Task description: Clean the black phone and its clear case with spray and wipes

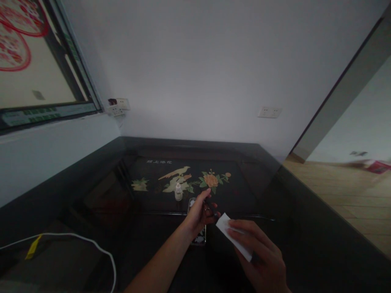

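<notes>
My left hand (200, 211) is closed around one end of a slim dark object (212, 208) whose kind I cannot make out. Folded white tissue (234, 238) is pinched in my right hand (262, 254), and its upper corner meets the dark object. The tissue hides the rest of that object. Under my left hand and forearm lies a phone (200, 239) in a dark case with a pale pattern, partly covered. A small clear bottle (178, 193) with a white cap stands just beyond my left hand, to the left.
The glossy black table (100, 244) carries an inlaid bird-and-flower picture (210, 180). A white cable (91, 240) with a yellow tag (33, 247) curves across the near left. Wall sockets (269, 112) and a window (39, 61) border the table; wooden floor (345, 191) lies to the right.
</notes>
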Available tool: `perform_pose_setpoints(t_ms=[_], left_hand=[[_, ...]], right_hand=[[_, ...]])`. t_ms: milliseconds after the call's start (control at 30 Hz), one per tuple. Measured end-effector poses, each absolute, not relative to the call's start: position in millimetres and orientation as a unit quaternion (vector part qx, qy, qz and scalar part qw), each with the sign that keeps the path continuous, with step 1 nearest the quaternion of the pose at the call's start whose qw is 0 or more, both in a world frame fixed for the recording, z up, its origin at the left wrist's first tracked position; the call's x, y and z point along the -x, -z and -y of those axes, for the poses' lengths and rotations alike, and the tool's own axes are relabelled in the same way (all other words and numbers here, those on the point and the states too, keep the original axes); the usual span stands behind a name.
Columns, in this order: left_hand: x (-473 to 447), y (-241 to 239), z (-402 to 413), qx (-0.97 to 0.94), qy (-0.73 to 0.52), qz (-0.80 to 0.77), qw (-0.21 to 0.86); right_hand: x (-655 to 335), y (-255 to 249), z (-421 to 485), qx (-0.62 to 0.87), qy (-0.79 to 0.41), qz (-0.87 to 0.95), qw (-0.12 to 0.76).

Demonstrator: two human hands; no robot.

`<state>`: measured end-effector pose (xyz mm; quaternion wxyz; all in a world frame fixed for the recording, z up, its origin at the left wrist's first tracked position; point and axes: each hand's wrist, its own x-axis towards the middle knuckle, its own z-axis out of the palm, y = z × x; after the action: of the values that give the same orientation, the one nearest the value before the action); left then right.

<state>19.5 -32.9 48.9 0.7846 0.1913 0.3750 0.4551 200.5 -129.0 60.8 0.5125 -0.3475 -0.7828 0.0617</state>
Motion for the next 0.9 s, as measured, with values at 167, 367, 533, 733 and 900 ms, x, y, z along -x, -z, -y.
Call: perform_pose_setpoints(t_ms=[167,367,533,733,900], left_hand=[[-19.3,-49.0,32.5,-0.178,-0.447,-0.385,0.788],[-18.8,-50.2,32.2,-0.179,-0.448,-0.381,0.789],[-18.3,-52.2,33.2,-0.178,-0.458,-0.365,0.791],[-18.0,-52.3,33.0,-0.178,-0.449,-0.364,0.796],[-17.7,-49.9,31.9,-0.186,-0.447,-0.366,0.795]], right_hand=[[-197.4,-44.6,125.7,0.326,-0.062,0.821,0.464],[-205.2,-30.9,126.7,0.353,-0.092,0.82,0.441],[-213.8,-25.9,127.4,0.382,-0.126,0.81,0.428],[-229.1,-21.1,115.5,0.499,-0.182,0.719,0.448],[-244.0,-21.6,98.6,0.592,-0.274,0.61,0.45]])
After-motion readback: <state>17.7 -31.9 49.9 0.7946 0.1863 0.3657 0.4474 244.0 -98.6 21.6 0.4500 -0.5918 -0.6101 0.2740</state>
